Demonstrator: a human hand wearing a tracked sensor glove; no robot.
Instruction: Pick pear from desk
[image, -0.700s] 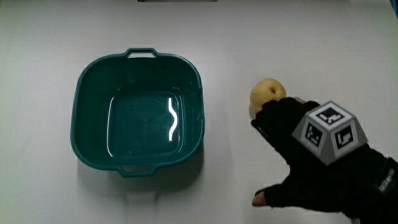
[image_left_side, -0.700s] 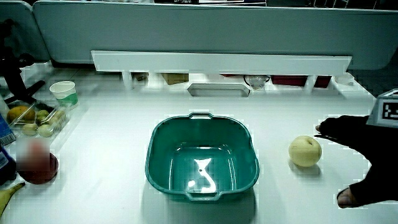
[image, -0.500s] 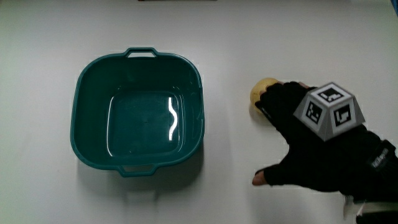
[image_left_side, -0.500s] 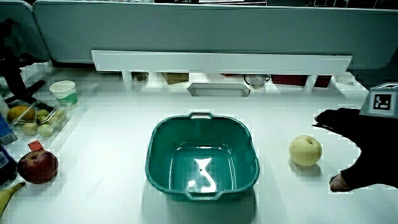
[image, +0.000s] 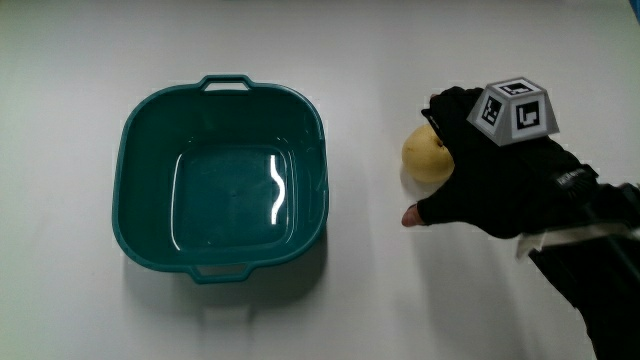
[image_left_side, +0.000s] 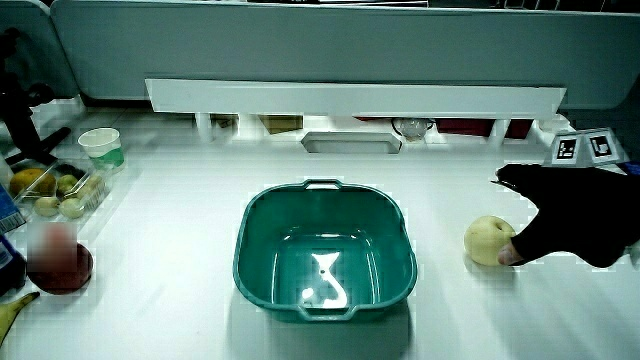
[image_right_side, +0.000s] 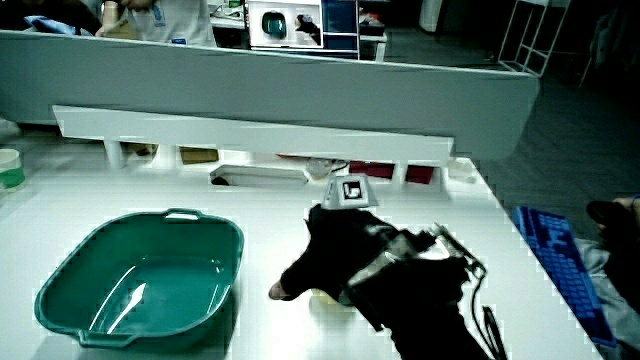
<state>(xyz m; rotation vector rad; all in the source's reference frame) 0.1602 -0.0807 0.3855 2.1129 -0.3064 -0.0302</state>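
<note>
Pear (image: 424, 158): yellow, resting on the white table (image: 380, 300), beside the teal basin (image: 222, 180) and clear of its rim; in a side view (image_left_side: 489, 241) it sits at about the same nearness to the person as the basin's middle. Hand (image: 490, 175): black glove, patterned cube (image: 517, 110) on its back, lying over and against the pear, on the side away from the basin. Fingers (image: 445, 105) arch over the pear's top while the thumb (image: 418, 214) reaches round on the side nearer the person; the grip is closing around the fruit, though whether it is firmly clasped cannot be told, and the pear is on the table surface. In a side view the hand (image_right_side: 335, 250) hides nearly all of the pear. Basin: square with rounded corners, two small handles, nothing inside. At the table's edge in a side view: a paper cup (image_left_side: 103, 148), a clear tray of small fruit (image_left_side: 55, 193), a red apple (image_left_side: 60, 262).
</note>
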